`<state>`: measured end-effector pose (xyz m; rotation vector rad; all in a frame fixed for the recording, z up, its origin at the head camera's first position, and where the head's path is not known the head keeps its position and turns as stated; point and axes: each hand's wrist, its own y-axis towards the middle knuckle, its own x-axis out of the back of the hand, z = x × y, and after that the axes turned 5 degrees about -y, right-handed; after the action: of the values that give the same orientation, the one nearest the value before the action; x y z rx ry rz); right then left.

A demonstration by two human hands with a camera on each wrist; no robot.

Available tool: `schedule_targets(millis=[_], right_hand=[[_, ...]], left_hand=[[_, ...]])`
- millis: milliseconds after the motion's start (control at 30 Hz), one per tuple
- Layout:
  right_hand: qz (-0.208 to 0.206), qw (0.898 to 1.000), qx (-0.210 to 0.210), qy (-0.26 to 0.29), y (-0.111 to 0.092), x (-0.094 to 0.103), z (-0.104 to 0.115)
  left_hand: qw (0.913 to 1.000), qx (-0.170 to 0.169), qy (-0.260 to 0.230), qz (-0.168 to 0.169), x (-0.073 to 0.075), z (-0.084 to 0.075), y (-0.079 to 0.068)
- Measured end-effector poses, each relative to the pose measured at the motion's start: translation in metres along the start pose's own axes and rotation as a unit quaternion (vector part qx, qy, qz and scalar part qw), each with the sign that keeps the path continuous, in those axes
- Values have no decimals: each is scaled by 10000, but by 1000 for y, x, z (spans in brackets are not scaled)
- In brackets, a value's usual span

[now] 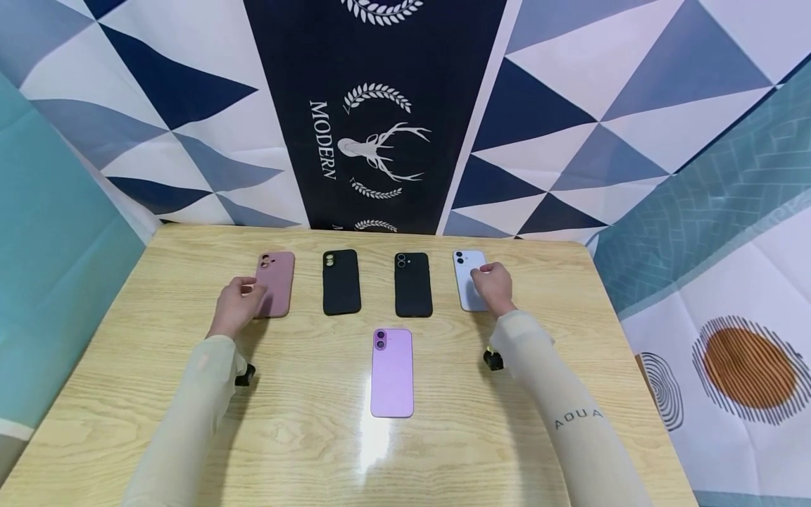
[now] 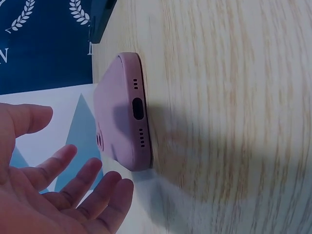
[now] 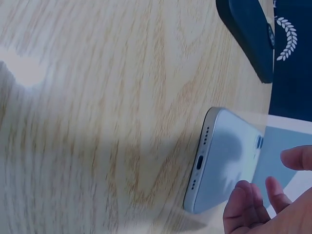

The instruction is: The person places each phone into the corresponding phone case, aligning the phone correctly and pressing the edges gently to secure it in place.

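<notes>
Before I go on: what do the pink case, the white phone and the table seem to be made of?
Pink case: likely silicone or soft plastic, matte; its surface looks dull, without sharp reflections.
White phone: perhaps glass or plastic, glossy; its back carries reflections.
Table: wood or printed laminate, smooth sheen; grain shows, and light glares off it.
</notes>
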<state>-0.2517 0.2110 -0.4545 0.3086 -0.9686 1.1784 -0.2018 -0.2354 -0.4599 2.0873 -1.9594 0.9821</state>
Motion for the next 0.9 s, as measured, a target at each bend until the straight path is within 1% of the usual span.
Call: schedule_targets(millis=[200, 400, 600, 900], right_hand=[[20, 10000, -65, 61, 2, 4, -5], [158, 9996, -202, 94, 1, 7, -6], [197, 9993, -290, 103, 2, 7, -6], [224, 9992, -336, 74, 5, 8, -7]], left_hand=[[10000, 14, 9, -69, -1, 1, 2], [10000, -2, 71, -18, -2, 2, 1], [9999, 56, 104, -12, -2, 2, 1], [9997, 136, 203, 12, -3, 3, 5]])
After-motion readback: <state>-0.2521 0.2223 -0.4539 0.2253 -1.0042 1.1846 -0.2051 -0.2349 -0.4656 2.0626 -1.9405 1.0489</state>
